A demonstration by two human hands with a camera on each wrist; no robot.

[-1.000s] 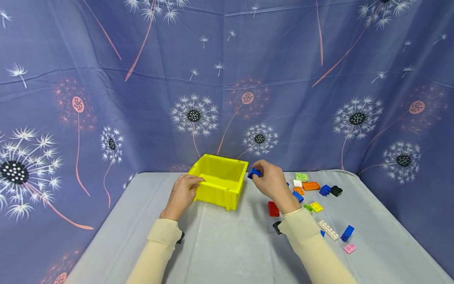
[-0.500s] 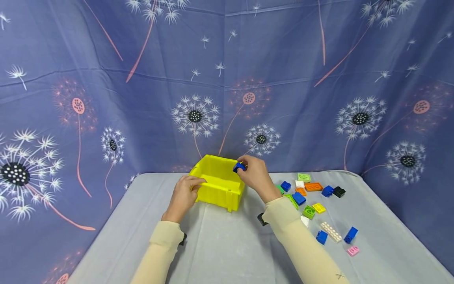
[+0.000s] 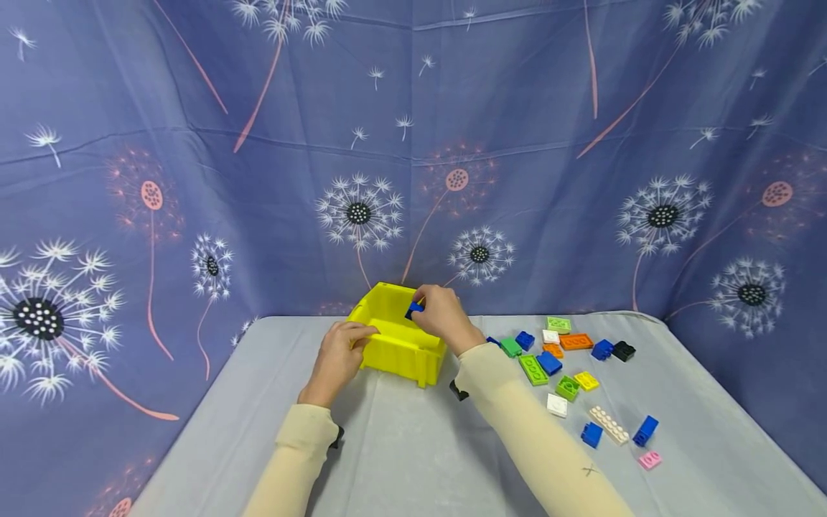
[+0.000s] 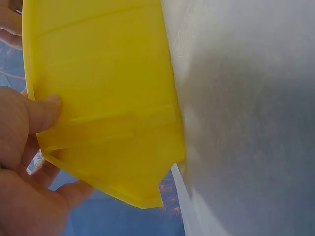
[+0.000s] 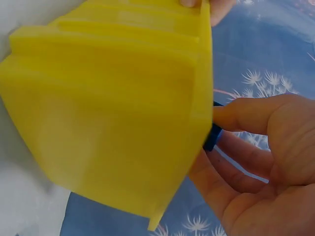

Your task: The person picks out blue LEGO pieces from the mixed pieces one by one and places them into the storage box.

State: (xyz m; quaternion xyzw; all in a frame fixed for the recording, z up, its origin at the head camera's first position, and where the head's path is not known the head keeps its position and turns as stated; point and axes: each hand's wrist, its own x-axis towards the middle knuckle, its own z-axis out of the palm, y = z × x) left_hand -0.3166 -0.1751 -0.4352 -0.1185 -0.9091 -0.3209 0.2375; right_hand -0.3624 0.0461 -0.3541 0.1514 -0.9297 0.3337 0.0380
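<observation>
A yellow bin [image 3: 397, 357] stands on the cloth-covered table. My left hand [image 3: 336, 357] grips its left front rim; in the left wrist view the thumb [image 4: 45, 114] presses the outer wall and the other fingers pass over the edge. My right hand [image 3: 444, 316] pinches a blue toy brick [image 3: 413, 309] over the bin's opening, near its right side. In the right wrist view the brick [image 5: 213, 136] shows between thumb and fingers, partly hidden behind the bin's wall [image 5: 103, 128].
Several loose toy bricks lie right of the bin, among them a green plate [image 3: 533, 370], an orange brick [image 3: 576, 341], a white brick [image 3: 557, 405], a long white brick [image 3: 609, 425] and a pink brick [image 3: 650, 460]. A patterned curtain [image 3: 271, 237] hangs behind the table.
My right hand has carried the blue brick leftward from beside the bin to over its opening, uncovering more bricks on the table. My left hand keeps its grip on the rim.
</observation>
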